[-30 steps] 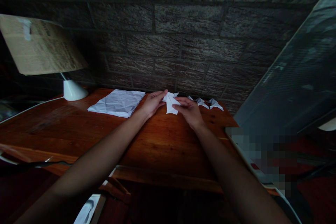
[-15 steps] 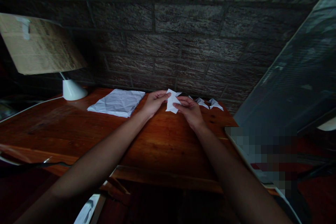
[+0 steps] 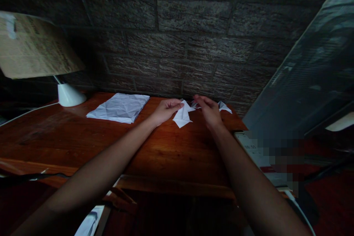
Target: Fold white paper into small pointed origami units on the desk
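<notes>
My left hand [image 3: 166, 111] pinches the upper end of a folded white paper piece [image 3: 181, 117] between thumb and fingers. The piece hangs just above the wooden desk, with its pointed lower end showing. To the right of it my right hand [image 3: 210, 111] is apart from the paper, fingers loosely bent and nothing visible in them. Partly hidden behind that hand lies folded white paper. Another folded paper piece [image 3: 225, 107] rests just to its right, near the wall.
Creased white sheets [image 3: 120, 108] lie stacked on the left of the wooden desk [image 3: 155, 155]. A lamp [image 3: 71, 95] with a brown paper shade stands farther left. A dark brick wall [image 3: 193, 51] runs along the back, and a grey panel [image 3: 287, 81] slants at the right.
My right hand has let go of the folded paper and moved slightly right. The piece now hangs from my left hand alone, turned and a little lower. The view has shifted slightly.
</notes>
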Tool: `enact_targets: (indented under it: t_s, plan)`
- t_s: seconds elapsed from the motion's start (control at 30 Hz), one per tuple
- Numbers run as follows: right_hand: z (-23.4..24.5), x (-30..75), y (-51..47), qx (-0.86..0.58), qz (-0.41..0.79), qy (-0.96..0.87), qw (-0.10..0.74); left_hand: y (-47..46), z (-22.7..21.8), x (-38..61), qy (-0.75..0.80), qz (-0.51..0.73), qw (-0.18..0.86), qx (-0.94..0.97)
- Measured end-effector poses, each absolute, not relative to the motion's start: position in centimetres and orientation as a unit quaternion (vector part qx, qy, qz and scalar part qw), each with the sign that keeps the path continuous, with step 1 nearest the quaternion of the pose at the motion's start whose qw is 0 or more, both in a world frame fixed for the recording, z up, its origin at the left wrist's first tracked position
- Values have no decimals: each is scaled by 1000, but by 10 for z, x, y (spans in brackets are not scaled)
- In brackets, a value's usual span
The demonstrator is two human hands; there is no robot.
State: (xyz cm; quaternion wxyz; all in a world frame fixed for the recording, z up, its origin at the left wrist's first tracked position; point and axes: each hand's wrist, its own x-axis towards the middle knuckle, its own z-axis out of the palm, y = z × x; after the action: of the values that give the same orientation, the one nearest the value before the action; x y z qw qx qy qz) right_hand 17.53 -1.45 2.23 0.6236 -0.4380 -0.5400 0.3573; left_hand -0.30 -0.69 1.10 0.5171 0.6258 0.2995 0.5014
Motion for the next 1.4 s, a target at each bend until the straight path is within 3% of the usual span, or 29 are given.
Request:
enact_targets:
  t_s: [0.13, 0.3, 0.9, 1.4]
  plan:
    - [19, 175, -14, -377, 473, -562, 565, -10, 12, -1, 291, 478, 514, 650]
    - [14, 174, -12, -350, 520, -574, 527, -11, 14, -3, 308, 499, 520, 620]
    - [12, 179, -12, -342, 543, -573, 511, -8, 13, -1, 307, 537, 592, 516]
    - [15, 183, -14, -361, 505, -608, 495, -8, 13, -5, 325, 526, 513, 595]
